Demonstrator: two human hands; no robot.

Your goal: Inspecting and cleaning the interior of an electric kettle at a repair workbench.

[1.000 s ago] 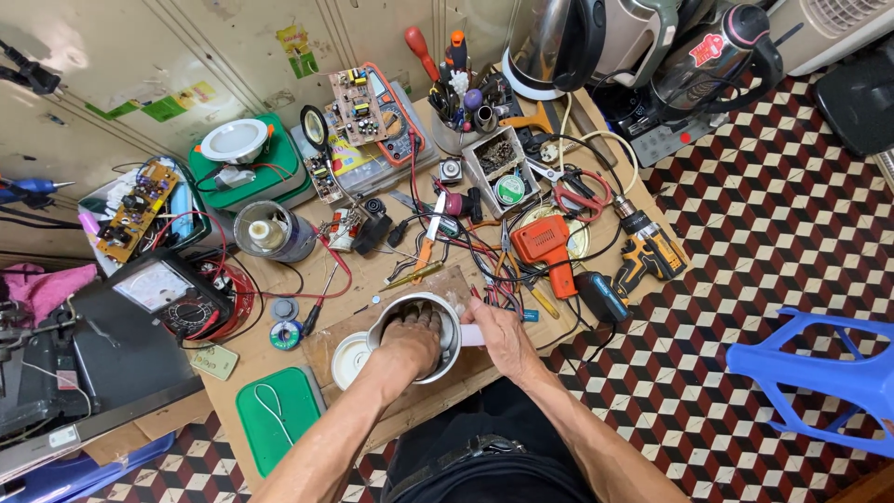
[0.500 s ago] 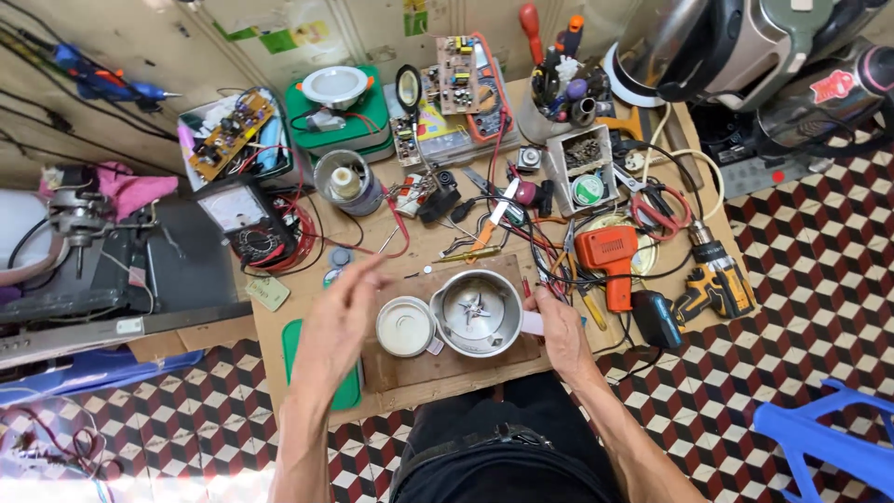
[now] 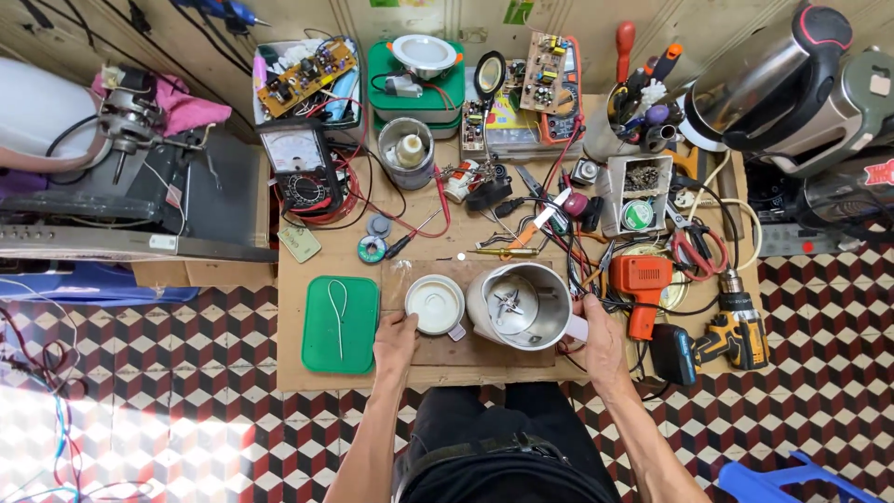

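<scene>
Here the right hand [image 3: 603, 343] grip clamps the blender jar [image 3: 518, 305] handle; left hand [image 3: 397, 337] rests open beside it.

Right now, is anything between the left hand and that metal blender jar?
Yes. The round white lid lies between the left hand and the jar, just left of the jar on the wooden board. The right hand is already at the jar's handle side.

An analog multimeter [image 3: 298, 166] — black case, pale rectangular dial face — stands at the bench's back left. Green and yellow paper labels [image 3: 518, 11] stick to the wall behind.
</scene>
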